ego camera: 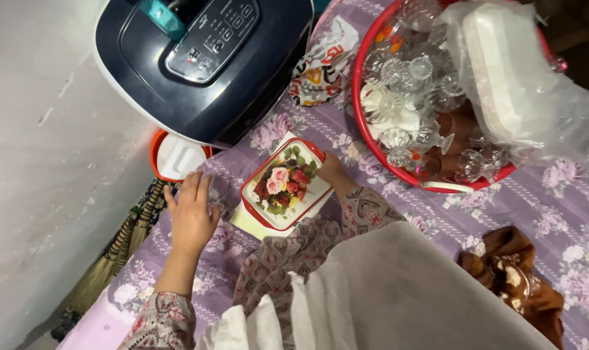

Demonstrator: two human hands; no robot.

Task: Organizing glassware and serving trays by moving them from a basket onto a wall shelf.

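Roughly by size, largest first:

Purple floral tablecloth (502, 214): spread across the lower and right parts of the frame, under everything else.

Dark blue round-cornered appliance with a grey button panel (203, 65): upper left of the frame, standing on the cloth beside the pale wall.

Red round plastic basin (398, 170): upper right, filled with clear glass cups and bowls (411, 71); a stack of white trays in a clear plastic bag (508, 71) lying over its right side.

Brown patterned cloth (515, 272): lower right, crumpled on the tablecloth.

White rectangular plastic tray with a red rim and a printed bunch of roses (284, 183): centre of the frame, tilted, resting on a pale flat thing below it.

Orange and white small container (174, 157): just under the appliance's lower edge, left of centre.

Left hand (192, 214): fingers spread wide, flat on the tablecloth, just left of the tray, empty.

Right hand (332, 170): closed around the tray's right edge, holding it; fingers mostly hidden behind the rim.
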